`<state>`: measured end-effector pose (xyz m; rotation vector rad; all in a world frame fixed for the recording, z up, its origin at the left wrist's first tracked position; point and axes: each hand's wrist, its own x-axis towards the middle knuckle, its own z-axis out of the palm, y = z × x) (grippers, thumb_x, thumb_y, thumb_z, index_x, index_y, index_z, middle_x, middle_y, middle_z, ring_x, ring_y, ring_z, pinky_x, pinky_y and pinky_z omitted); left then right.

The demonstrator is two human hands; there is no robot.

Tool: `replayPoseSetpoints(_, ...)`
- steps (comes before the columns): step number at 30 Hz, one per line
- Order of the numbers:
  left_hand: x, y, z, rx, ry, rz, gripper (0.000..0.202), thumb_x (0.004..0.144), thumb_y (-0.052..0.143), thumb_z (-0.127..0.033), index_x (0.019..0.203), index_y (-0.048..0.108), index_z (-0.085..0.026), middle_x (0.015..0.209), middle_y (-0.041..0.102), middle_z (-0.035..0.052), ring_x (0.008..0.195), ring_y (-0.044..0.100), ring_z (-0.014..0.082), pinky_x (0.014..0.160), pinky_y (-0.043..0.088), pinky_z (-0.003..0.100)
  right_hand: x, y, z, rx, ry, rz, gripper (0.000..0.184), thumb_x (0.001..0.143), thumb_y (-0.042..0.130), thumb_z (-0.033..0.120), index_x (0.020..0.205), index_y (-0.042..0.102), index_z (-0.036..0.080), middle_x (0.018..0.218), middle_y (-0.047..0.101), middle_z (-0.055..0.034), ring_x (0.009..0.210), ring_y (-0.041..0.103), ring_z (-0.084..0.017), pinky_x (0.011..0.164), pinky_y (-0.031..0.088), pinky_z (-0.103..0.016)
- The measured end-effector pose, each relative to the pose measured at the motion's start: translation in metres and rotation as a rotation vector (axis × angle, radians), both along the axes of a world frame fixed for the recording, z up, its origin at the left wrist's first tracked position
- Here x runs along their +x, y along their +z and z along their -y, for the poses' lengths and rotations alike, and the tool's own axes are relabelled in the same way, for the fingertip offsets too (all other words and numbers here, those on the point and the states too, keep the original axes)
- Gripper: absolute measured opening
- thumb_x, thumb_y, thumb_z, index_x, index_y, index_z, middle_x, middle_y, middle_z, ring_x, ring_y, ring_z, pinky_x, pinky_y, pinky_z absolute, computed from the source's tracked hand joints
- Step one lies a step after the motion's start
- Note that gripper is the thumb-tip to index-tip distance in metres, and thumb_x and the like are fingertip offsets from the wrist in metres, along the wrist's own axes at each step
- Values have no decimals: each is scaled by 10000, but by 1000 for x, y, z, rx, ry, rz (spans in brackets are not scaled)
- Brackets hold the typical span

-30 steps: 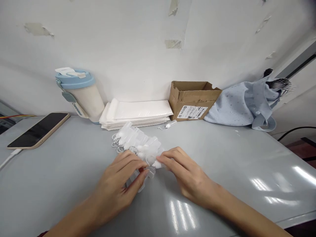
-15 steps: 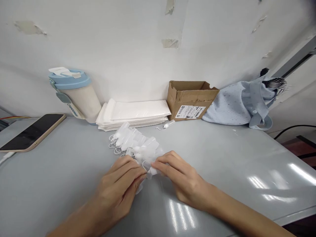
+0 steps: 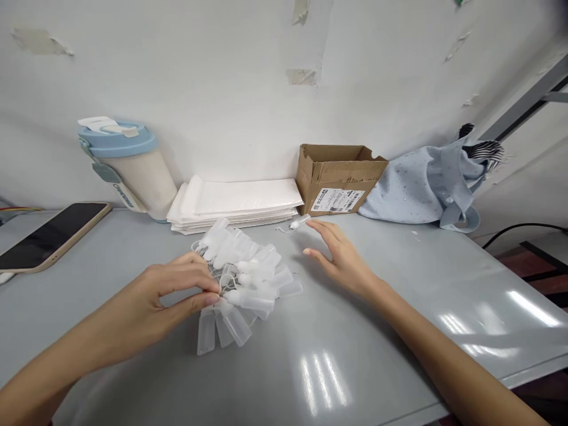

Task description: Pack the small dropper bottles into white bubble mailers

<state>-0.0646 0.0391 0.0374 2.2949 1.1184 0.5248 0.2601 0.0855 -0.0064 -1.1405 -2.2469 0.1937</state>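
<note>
A bunch of small translucent plastic bottles (image 3: 255, 299) with white caps and thin loops lies fanned out on the grey table (image 3: 381, 355). My left hand (image 3: 177, 293) pinches the loops at the left side of the bunch between thumb and fingertips; exactly which strands it grips is hidden. To the right of the bunch, my right hand (image 3: 339, 260) reaches out with thumb and fingers apart and holds nothing. Its fingertips are beside a single small bottle (image 3: 300, 222), which lies apart from the others, in front of the cardboard box.
Along the wall stand a cream tumbler with a blue lid (image 3: 137, 171), a stack of white envelopes (image 3: 244, 198), an open cardboard box (image 3: 341, 183) and a light blue cloth bag (image 3: 408, 183). A phone (image 3: 48, 236) lies at the left.
My right hand has left the bunch, opened and moved up and right toward the single bottle. My left hand has shifted left and up, and the bottles now lie more spread out.
</note>
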Motion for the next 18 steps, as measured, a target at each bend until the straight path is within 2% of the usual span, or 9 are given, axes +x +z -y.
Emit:
replayPoseSetpoints(6, -5, -7, -3, -104, 57, -58, 223, 908, 490, -367, 815, 686, -312, 814, 664, 3, 754, 619, 167, 538, 498, 196, 5, -14, -17, -36, -27, 126, 479, 949, 434, 348, 1385, 353, 167, 1419, 416, -180, 1318, 383, -287, 1047, 372, -524)
replayPoseSetpoints(11, 2, -9, -3, -43, 133, -29, 254, 897, 492, -432, 847, 710, -313, 788, 667, 3, 707, 626, 168, 526, 501, 216, 8, -19, -28, -39, -55, 216, 465, 958, 408, 330, 1390, 356, 165, 1451, 390, -178, 1339, 357, -303, 1018, 387, -536)
replayPoseSetpoints(15, 7, -10, -2, 41, 279, 25, 272, 868, 514, -476, 830, 721, -304, 761, 673, 8, 662, 617, 174, 436, 461, 205, 8, -24, -38, -9, -64, 271, 436, 944, 350, 165, 1378, 389, 184, 1428, 423, -151, 1305, 389, -291, 983, 411, -514)
replayPoseSetpoints(18, 10, -9, 0, 55, 328, 27, 264, 858, 528, -481, 842, 718, -299, 769, 666, 8, 646, 600, 163, 402, 437, 184, 7, -26, -46, 29, -66, 300, 484, 901, 314, 60, 1369, 412, 141, 1405, 440, -161, 1283, 382, -290, 981, 405, -495)
